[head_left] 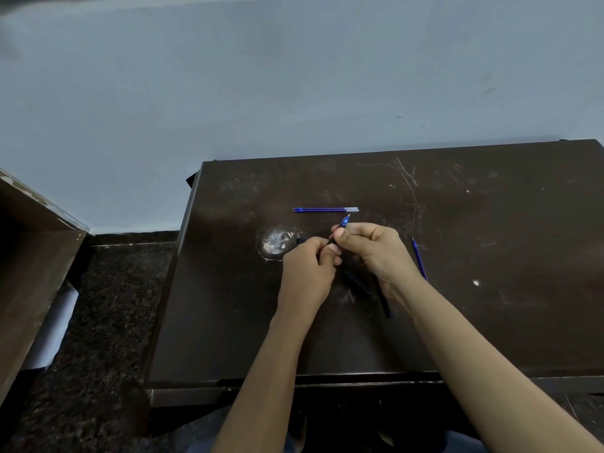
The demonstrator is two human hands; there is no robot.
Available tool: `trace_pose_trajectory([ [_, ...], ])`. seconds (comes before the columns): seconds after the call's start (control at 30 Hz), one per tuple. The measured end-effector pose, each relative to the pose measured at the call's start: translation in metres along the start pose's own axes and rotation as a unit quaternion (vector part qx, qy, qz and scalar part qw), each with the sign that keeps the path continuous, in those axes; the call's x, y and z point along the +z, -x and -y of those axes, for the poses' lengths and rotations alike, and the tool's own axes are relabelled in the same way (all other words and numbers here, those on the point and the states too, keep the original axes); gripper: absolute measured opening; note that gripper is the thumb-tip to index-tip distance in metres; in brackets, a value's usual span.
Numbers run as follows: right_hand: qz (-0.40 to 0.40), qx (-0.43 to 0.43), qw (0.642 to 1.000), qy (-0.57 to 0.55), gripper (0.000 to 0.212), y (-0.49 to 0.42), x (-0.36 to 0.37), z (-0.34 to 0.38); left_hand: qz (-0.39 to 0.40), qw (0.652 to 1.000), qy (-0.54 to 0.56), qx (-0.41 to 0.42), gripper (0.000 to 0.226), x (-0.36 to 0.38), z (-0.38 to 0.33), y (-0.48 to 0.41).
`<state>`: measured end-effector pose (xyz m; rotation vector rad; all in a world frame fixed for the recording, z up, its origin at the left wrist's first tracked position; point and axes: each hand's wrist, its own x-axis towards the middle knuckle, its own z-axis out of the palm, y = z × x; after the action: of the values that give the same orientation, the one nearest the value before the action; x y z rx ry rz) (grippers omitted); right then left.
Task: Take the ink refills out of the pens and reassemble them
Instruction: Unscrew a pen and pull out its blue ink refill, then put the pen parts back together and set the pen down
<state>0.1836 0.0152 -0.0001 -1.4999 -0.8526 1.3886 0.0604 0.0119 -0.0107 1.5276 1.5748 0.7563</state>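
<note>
Head view, listed from the far side towards you:

1. The wall (294,76): pale blue-grey, behind the worktop.
2. The worktop (490,305): dark brown and scratched. It has a worn pale patch (277,244) just left of your hands and a white fleck (476,282) well to their right.
3. The two refills (325,209): thin and blue, lying side by side on the worktop along its far edge. They are just beyond the pen's tip and apart from your hands.
4. The pen (344,221): blue at the tip and dark lower down, held above the worktop between both your hands. Its tip points up and away from you.
5. Your left hand (309,266): grip closed, with the fingers curled round the pen's lower end.
6. Your right hand (376,250): grip closed, with thumb and fingers pinching the pen just behind its blue tip section.
7. The thin blue stick (419,259): lies slantwise on the worktop just right of your right wrist. You cannot tell whether it is a refill or a barrel.
8. The dark pen parts (356,282): lie on the worktop beneath your right hand and are partly hidden. Their number is unclear.
9. The floor (108,305): dark and speckled, left of the worktop.
</note>
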Motion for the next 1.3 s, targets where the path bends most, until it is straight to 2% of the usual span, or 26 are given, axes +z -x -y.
trace_pose_trajectory([
  [0.03,-0.015,-0.026,0.993,0.115,0.019,-0.002,-0.003,-0.001,-0.009,1.0,0.013,-0.017,0.018,-0.002,0.001,-0.001],
  [0.07,-0.033,-0.049,0.969,0.24,0.02,-0.004,-0.006,-0.002,-0.019,0.999,0.026,-0.034,0.019,-0.004,0.003,-0.002],
  [0.13,-0.031,-0.053,0.894,0.445,0.025,-0.004,-0.005,-0.005,-0.036,0.997,0.04,-0.056,0.018,-0.007,0.005,-0.003],
  [0.2,0.024,-0.018,0.821,0.57,0.036,0.001,0.002,-0.009,-0.043,0.996,0.05,-0.063,0.017,-0.007,0.005,-0.005],
  [0.27,0.066,0.001,0.774,0.63,0.043,0.006,0.009,-0.012,-0.038,0.996,0.05,-0.07,0.016,-0.007,0.003,-0.005],
  [0.37,0.067,-0.017,0.755,0.652,0.038,0.01,0.013,-0.017,-0.031,0.997,0.041,-0.064,0.016,-0.007,0.002,-0.004],
  [0.57,0.051,-0.026,0.767,0.639,0.03,0.006,0.012,-0.019,-0.03,0.997,0.047,-0.057,0.017,-0.007,0.0,-0.005],
  [0.6,0.044,-0.032,0.783,0.619,0.029,0.003,0.011,-0.02,-0.03,0.997,0.052,-0.057,0.016,-0.007,0.0,-0.005],
  [0.67,-0.007,-0.038,0.858,0.512,0.022,-0.004,0.006,-0.021,-0.034,0.996,0.064,-0.053,0.019,-0.007,0.001,-0.005],
  [0.73,-0.079,-0.032,0.948,0.307,0.008,-0.012,-0.002,-0.014,-0.03,0.996,0.065,-0.046,0.022,-0.008,0.002,-0.004],
  [0.77,-0.103,-0.025,0.98,0.171,0.003,-0.015,-0.007,-0.008,-0.023,0.997,0.063,-0.041,0.021,-0.008,0.002,-0.003],
  [0.8,-0.112,-0.012,0.993,0.029,0.009,-0.017,-0.012,-0.002,-0.015,0.997,0.063,-0.035,0.02,-0.009,0.001,-0.002],
  [0.87,-0.102,0.013,0.977,-0.186,0.014,-0.018,-0.018,0.009,0.002,0.997,0.066,-0.027,0.019,-0.01,-0.001,-0.001],
  [0.93,-0.093,0.02,0.958,-0.27,0.013,-0.017,-0.021,0.013,0.018,0.998,0.065,-0.017,0.016,-0.01,-0.002,-0.001],
  [1.1,-0.097,0.002,0.945,-0.312,0.016,-0.016,-0.02,0.011,0.045,0.997,0.057,-0.004,0.015,-0.008,-0.001,-0.001],
  [1.3,-0.081,-0.028,0.965,-0.246,0.017,-0.014,-0.019,0.01,0.048,0.997,0.053,0.0,0.015,-0.006,0.0,-0.002],
])
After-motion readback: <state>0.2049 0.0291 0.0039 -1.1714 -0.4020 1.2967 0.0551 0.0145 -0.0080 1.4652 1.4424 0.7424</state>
